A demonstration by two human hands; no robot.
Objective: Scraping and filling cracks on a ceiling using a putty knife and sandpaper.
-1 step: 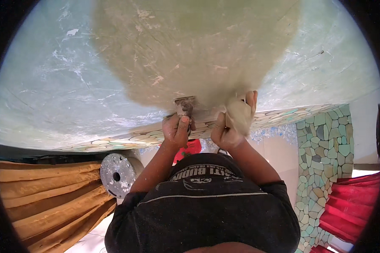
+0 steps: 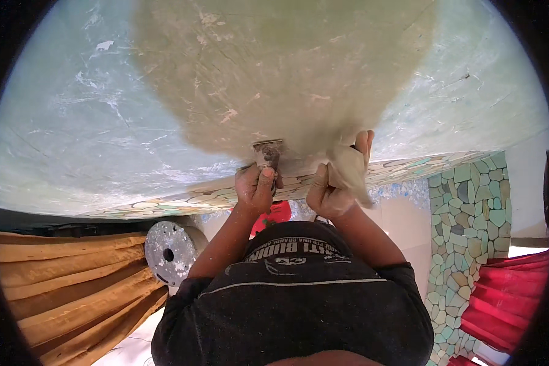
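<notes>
My left hand (image 2: 256, 188) is closed on a short putty knife (image 2: 268, 152), its thumb laid along the tool. The wide, dirty blade points up at the pale green plastered wall (image 2: 226, 91); whether it touches cannot be told. To its right my right hand (image 2: 335, 195) is closed on a beige, dusty sheet (image 2: 346, 168), thumb on one side and two fingers showing past its far side. The sheet is blurred at its upper end, beside the wall, and I cannot tell whether it is cloth or sandpaper. White scuffs and a large tan patch mark the wall.
A strip of flat stones (image 2: 207, 190) runs below the plaster, and stone cladding (image 2: 466, 213) covers the right side. A round grey, paint-spotted object with a central hole (image 2: 169, 252) stands lower left by a golden curtain (image 2: 73, 274). Red curtains (image 2: 506, 299) hang at right.
The beige sheet in my right hand has shifted and tilted, its lower corner now pointing down to the right. My left hand and the putty knife have hardly moved.
</notes>
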